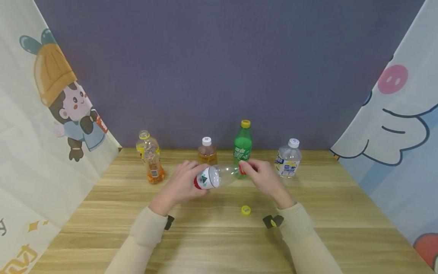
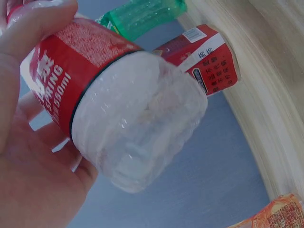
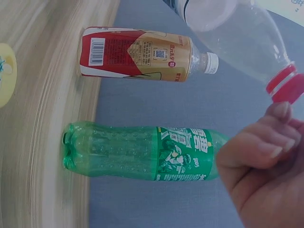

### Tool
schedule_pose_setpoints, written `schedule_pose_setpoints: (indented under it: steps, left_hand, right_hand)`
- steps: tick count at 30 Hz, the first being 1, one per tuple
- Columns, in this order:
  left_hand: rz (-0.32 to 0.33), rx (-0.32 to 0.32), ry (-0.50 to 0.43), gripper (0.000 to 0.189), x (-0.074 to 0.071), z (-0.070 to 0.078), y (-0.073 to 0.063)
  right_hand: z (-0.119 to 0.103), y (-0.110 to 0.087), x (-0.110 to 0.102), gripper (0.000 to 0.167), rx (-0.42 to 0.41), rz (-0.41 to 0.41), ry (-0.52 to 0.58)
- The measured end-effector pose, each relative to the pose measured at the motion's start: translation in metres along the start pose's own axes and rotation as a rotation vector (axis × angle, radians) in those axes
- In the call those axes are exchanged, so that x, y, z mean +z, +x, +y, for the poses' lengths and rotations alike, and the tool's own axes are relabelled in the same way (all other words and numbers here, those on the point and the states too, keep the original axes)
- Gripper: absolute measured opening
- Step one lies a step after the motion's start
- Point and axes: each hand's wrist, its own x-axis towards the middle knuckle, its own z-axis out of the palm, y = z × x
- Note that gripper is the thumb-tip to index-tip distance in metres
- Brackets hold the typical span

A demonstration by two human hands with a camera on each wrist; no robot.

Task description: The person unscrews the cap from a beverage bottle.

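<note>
A clear plastic water bottle [image 1: 224,176] with a red and white label lies tilted sideways in the air, its neck toward the right. My left hand [image 1: 181,180] grips it around the label near the base. At the neck, the thumb and fingers of my right hand [image 1: 265,178] pinch the red cap [image 3: 289,89]. A red ring shows just below that cap in the right wrist view. The bottle looks see-through, with no coloured drink in it. Below it on the table lies a loose yellow cap [image 1: 245,210].
Along the back of the wooden table [image 1: 212,243] stand an uncapped bottle [image 1: 154,161] with orange liquid, a white-capped brownish bottle [image 1: 207,155], a green bottle [image 1: 242,144] with a yellow cap, and a clear white-capped bottle [image 1: 288,161]. A dark panel [image 1: 226,76] rises behind them.
</note>
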Motion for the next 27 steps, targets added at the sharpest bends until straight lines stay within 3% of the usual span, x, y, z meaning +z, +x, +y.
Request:
schedule_pose_setpoints:
  steps: [7, 15, 20, 27]
  left_hand:
    - [0.043, 0.003, 0.073, 0.069, 0.0015, 0.0009, 0.0011]
    - [0.102, 0.052, 0.172, 0.071, 0.0033, 0.0008, 0.0009]
    - [0.125, 0.072, 0.22, 0.072, 0.0053, 0.0003, 0.0006]
    - [0.101, 0.059, 0.184, 0.07, 0.0036, 0.0036, 0.0019]
  right_hand:
    - [0.0002, 0.0005, -0.0005, 0.063, 0.126, -0.02, -0.025]
    - [-0.0012, 0.0033, 0.002, 0.082, 0.277, -0.037, -0.032]
    - [-0.0032, 0.0036, 0.0024, 0.079, 0.299, -0.055, -0.02]
    - [-0.0047, 0.0029, -0.0018, 0.068, 0.267, -0.05, 0.04]
